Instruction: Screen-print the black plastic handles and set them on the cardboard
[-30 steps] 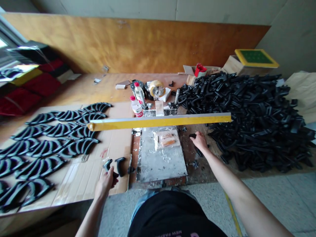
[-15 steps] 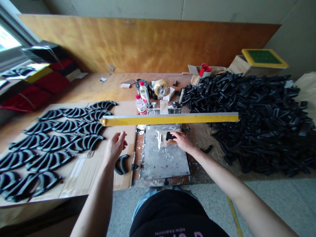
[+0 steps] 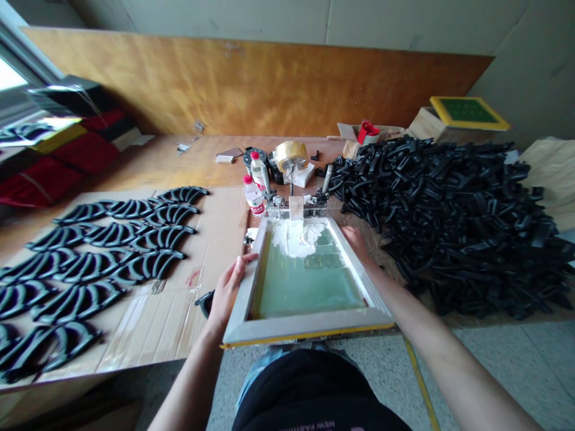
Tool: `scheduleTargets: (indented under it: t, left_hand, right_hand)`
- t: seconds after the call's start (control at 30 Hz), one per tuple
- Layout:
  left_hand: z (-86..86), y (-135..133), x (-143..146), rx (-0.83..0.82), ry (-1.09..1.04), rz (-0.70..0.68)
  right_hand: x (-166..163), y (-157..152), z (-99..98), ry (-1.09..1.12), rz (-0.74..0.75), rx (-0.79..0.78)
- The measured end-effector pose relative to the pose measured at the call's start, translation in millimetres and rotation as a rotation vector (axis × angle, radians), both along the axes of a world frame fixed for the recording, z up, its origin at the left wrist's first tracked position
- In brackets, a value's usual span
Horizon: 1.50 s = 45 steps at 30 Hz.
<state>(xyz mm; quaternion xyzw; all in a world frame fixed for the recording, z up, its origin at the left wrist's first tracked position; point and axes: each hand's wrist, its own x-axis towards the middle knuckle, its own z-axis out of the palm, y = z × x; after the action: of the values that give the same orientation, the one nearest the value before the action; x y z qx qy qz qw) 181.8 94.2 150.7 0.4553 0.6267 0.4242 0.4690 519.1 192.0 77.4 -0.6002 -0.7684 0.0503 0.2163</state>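
Bare hands (image 3: pixel 228 288): two were in view
Framed screen (image 3: pixel 309 287): there was one
Red-capped bottles (image 3: pixel 254 202): two stood
Tape roll (image 3: pixel 291 154): one was visible
Yellow-rimmed green panel (image 3: pixel 469 112): there was one
Black heap (image 3: pixel 449 221): one, whose pieces were too many to count
Laid-out curved pieces (image 3: pixel 99 236): dozens lay too close for exact counting

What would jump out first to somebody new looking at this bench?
Probably the big heap of black parts spread over the right side. Next, in the middle, the pale frame with its green panel and white paste toward the far end, a hand at either side. Then the rows of curved black pieces on cardboard at left.
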Motion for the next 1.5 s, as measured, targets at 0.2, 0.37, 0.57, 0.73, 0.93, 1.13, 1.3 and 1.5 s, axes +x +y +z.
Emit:
scheduleTargets:
  t: [0.2, 0.37, 0.57, 0.73, 0.93, 1.13, 1.3, 1.5]
  left_hand:
    - [-81.1, -18, 3, -0.184, -0.081, -0.016]
    - [-107.7, -15, 0, -0.188, 0.062, -0.015]
    - [-107.9, -16, -2, -0.183, 0.078, -0.023]
    - [-103.6, -16, -1, -0.171, 0.014, -0.002]
    - [-99.8, -17, 1, -0.194, -0.036, 0.027]
    - [-64.5, -18, 1, -0.222, -0.074, 0.005]
    - [-15.5, -6, -6, -0.114, -0.128, 0.003]
    - [34.6, 41, 15, 0.219, -0.443, 0.052]
  right_hand:
    - [-66, 52, 39.7, -0.015, 0.134, 0.192]
    - [-112, 42, 32.9, -0.219, 0.311, -0.06]
    - [-76, 5, 41.5, -0.24, 0.787, -0.126]
    - [-74, 7, 43.8, -0.2, 0.681, -0.103]
    - [-73, -21, 12.8, -0.157, 0.712, 0.023]
    - [-90, 34, 43.7, -0.036, 0.46, -0.017]
    - [-55, 81, 59.7, 0.068, 0.07, 0.098]
    - [3, 42, 15.4, 0.196, -0.159, -0.1]
